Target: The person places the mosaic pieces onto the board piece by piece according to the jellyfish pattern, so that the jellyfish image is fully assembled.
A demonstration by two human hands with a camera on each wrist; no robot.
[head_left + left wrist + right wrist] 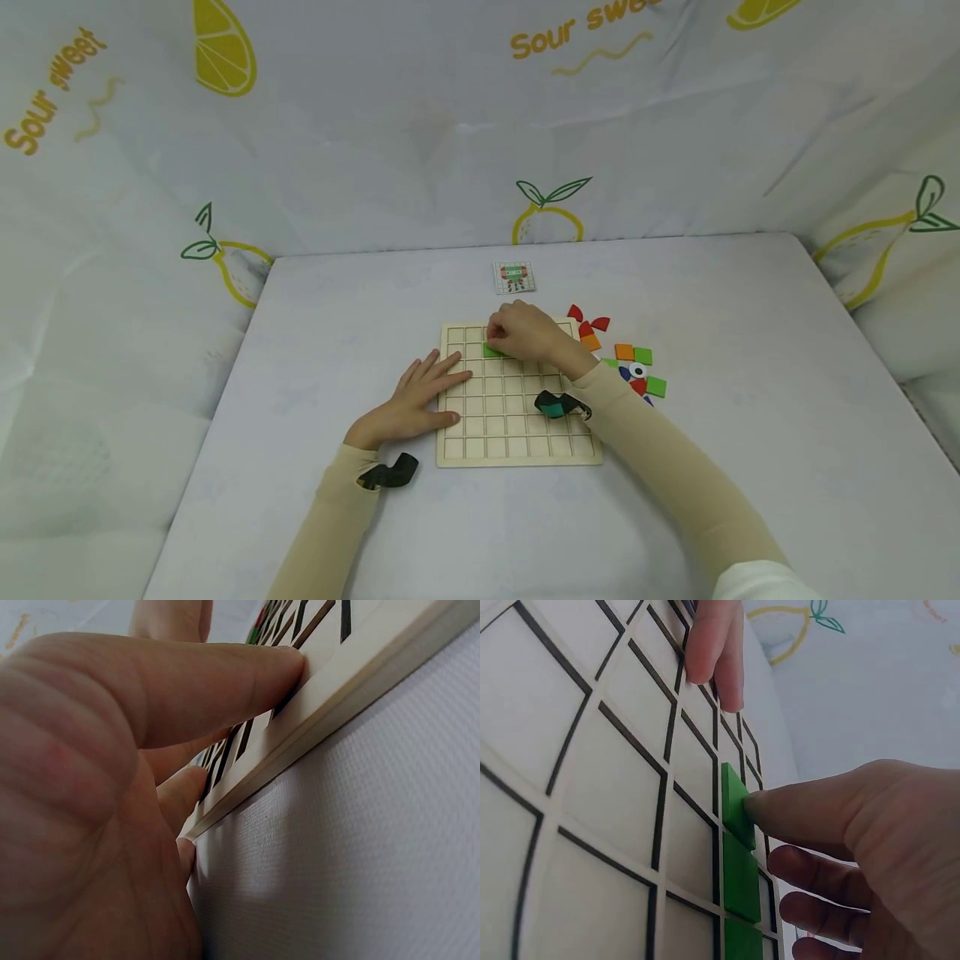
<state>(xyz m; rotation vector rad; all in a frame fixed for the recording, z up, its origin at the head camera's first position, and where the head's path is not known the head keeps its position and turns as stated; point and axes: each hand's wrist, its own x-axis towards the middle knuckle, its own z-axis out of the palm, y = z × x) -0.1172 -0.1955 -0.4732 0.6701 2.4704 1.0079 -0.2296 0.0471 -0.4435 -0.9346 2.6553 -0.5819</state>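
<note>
A light wooden grid board (495, 429) lies flat in front of me. My left hand (416, 396) rests on its left edge with fingers spread; the thumb (247, 682) lies over the rim. Near the board's upper left, my right hand (525, 332) pinches a green square tile (736, 802), thumb against its face and the other fingers curled. That tile sits slightly tilted at a grid cell. More green tiles (741, 877) lie in line with it in the same row, mostly hidden by the right hand in the head view.
Right of the board lie loose pieces: red quarter-rounds (601, 323), an orange square (624, 352), green squares (656, 387) and a white disc with a dark centre (637, 372). A small printed pattern card (514, 277) lies beyond the board. White cloth walls (420, 167) enclose the table's back and sides.
</note>
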